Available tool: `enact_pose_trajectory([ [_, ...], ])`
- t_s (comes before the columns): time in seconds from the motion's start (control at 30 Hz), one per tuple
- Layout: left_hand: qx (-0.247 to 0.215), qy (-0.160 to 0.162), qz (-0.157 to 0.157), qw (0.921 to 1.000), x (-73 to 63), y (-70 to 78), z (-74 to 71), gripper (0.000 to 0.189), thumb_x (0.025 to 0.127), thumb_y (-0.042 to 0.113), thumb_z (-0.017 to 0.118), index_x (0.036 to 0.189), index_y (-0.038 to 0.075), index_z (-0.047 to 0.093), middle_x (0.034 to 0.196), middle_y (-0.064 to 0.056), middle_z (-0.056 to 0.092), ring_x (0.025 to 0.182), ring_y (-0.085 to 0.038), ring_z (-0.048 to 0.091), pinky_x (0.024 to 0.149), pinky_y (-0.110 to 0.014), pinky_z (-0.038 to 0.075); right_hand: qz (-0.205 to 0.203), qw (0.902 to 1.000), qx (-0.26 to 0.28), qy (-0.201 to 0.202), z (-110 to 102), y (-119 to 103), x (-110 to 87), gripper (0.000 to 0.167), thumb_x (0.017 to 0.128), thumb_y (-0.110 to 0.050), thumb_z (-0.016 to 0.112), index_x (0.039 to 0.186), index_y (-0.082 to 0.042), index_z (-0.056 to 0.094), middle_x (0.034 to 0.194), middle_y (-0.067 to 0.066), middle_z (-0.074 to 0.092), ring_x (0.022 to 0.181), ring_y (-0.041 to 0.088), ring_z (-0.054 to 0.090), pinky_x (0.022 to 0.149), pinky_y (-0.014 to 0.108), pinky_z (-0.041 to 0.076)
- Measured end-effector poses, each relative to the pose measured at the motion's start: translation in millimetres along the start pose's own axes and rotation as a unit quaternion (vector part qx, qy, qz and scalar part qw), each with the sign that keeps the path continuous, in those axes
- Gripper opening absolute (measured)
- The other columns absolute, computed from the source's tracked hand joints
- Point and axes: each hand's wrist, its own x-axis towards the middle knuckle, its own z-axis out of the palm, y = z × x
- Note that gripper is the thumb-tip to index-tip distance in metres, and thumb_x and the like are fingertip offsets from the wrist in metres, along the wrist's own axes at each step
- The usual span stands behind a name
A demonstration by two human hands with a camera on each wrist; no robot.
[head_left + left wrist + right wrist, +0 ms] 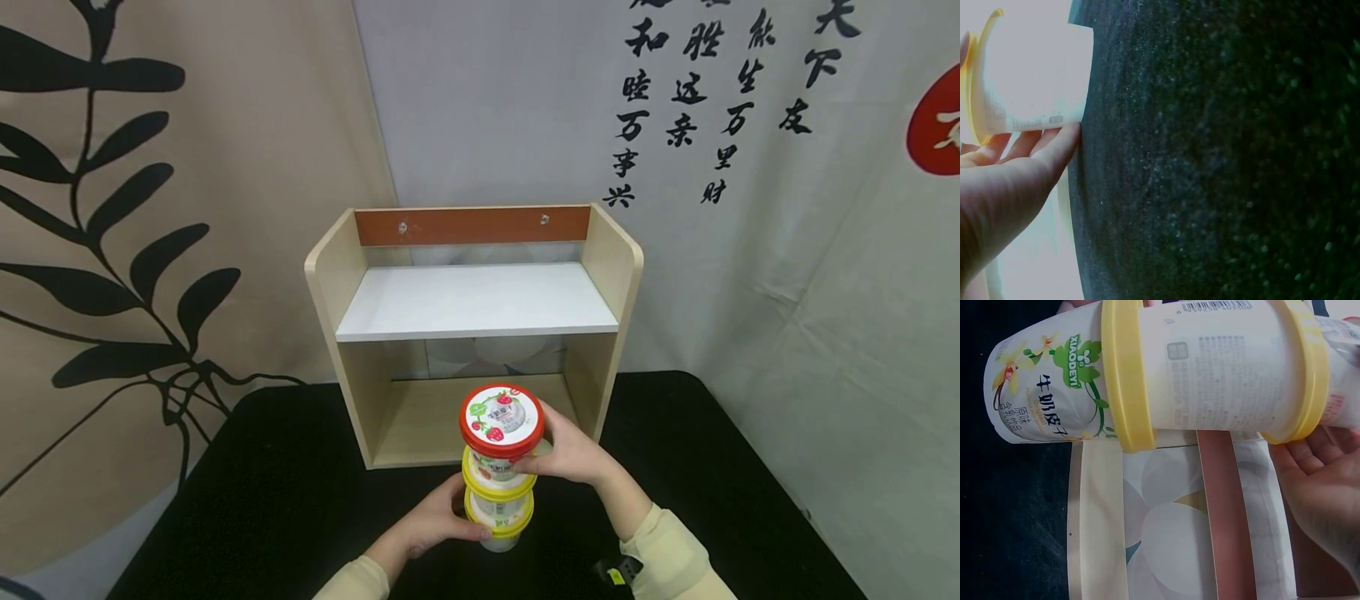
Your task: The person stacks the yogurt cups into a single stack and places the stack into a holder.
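Stacked tubs (497,469), between left fingers (449,487) low, right fingers (556,421) high

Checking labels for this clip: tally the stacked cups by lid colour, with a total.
Red-lidded strawberry-print cup: 1
Yellow-lidded cups: 2
Total: 3

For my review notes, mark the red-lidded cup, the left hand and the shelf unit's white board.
Red-lidded cup (502,419): head view, on the lid's top.
Left hand (435,522): head view, on the middle of the hand.
White board (480,300): head view, on its upper surface.
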Motion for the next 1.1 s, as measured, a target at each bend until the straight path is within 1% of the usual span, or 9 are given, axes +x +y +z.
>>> enact_pose_trajectory([
  [0.2,-0.007,0.002,-0.003,1.0000,-1.3,3.4,1.8,0.070,0.085,0.002,0.073,0.145,0.007,0.038,0.135,-0.011,0.053,0.125,-0.032,0.050,0.100,-0.052,0.045,0.006,1.0000,0.004,-0.002,0.4,1.7,0.2,0.072,0.083,-0.012,0.077,0.142,-0.001,0.039,0.136,0.017,0.052,0.126,0.036,0.047,0.102,0.054,0.040],
  [0.43,-0.010,0.001,-0.002,0.9999,-0.8,2.6,2.2,0.070,0.084,0.001,0.073,0.145,0.007,0.038,0.135,-0.011,0.053,0.125,-0.032,0.050,0.101,-0.051,0.045,0.017,0.9999,-0.002,-0.002,1.2,1.5,-0.4,0.071,0.084,-0.012,0.076,0.143,-0.001,0.038,0.137,0.017,0.052,0.127,0.037,0.047,0.103,0.056,0.038],
  [0.7,-0.009,0.003,0.001,1.0000,-1.2,2.8,2.8,0.070,0.083,0.001,0.072,0.145,0.006,0.039,0.136,-0.012,0.053,0.126,-0.033,0.049,0.101,-0.052,0.044,0.006,0.9999,0.009,-0.014,0.6,2.8,-2.9,0.073,0.085,-0.014,0.075,0.146,-0.001,0.036,0.139,0.017,0.050,0.129,0.037,0.046,0.103,0.056,0.038],
  [0.8,-0.006,0.005,0.001,1.0000,-1.2,2.5,3.1,0.070,0.083,0.001,0.072,0.144,0.006,0.039,0.136,-0.012,0.052,0.126,-0.033,0.048,0.101,-0.051,0.044,0.005,0.9999,0.008,-0.010,-0.4,5.4,-5.0,0.073,0.085,-0.016,0.076,0.146,-0.002,0.036,0.140,0.016,0.050,0.128,0.035,0.046,0.104,0.058,0.036],
  [0.87,-0.006,0.007,-0.001,1.0000,-0.9,2.4,3.3,0.070,0.084,0.002,0.073,0.145,0.007,0.039,0.136,-0.012,0.052,0.127,-0.033,0.048,0.102,-0.052,0.044,0.002,1.0000,0.007,-0.007,-1.2,7.3,-6.9,0.074,0.087,-0.020,0.076,0.146,-0.002,0.036,0.141,0.016,0.049,0.129,0.035,0.046,0.104,0.060,0.035],
  [1.0,-0.002,0.012,-0.001,0.9999,-0.8,2.2,3.2,0.070,0.083,0.002,0.073,0.145,0.007,0.039,0.136,-0.012,0.052,0.127,-0.034,0.048,0.102,-0.053,0.043,-0.008,0.9999,0.011,0.000,-3.4,14.3,-13.0,0.079,0.088,-0.029,0.076,0.151,-0.006,0.033,0.147,0.014,0.044,0.134,0.033,0.043,0.106,0.062,0.033],
  [1.1,0.003,0.014,0.000,0.9999,-0.9,2.1,3.0,0.070,0.083,0.003,0.073,0.144,0.006,0.039,0.136,-0.012,0.053,0.127,-0.035,0.048,0.102,-0.053,0.043,-0.013,0.9996,0.024,0.001,-5.2,22.0,-19.4,0.080,0.089,-0.028,0.075,0.153,-0.009,0.031,0.152,0.013,0.039,0.138,0.031,0.039,0.108,0.061,0.031],
])
